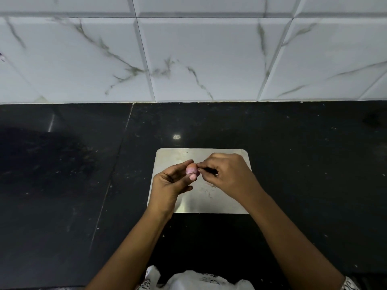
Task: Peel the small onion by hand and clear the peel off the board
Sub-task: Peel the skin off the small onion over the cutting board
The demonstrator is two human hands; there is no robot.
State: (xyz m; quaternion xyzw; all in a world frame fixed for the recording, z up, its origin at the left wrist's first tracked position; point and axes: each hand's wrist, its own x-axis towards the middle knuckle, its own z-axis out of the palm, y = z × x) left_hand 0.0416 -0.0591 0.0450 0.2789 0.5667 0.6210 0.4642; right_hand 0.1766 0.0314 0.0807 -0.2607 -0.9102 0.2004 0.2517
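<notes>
A small pinkish-purple onion [191,169] is held above the steel board [201,203], pinched between the thumb and fingers of my left hand [170,183]. My right hand [227,174] comes in from the right, its fingertips pinched at the onion's right end on a bit of peel. Both hands hover over the board's upper half. A few tiny dark flecks of peel [207,191] lie on the board below my right hand.
The board rests on a black stone counter [62,185] that stretches out on both sides. A white marble-patterned tiled wall [188,59] rises behind the counter. Patterned white clothing [199,279] shows at the bottom edge.
</notes>
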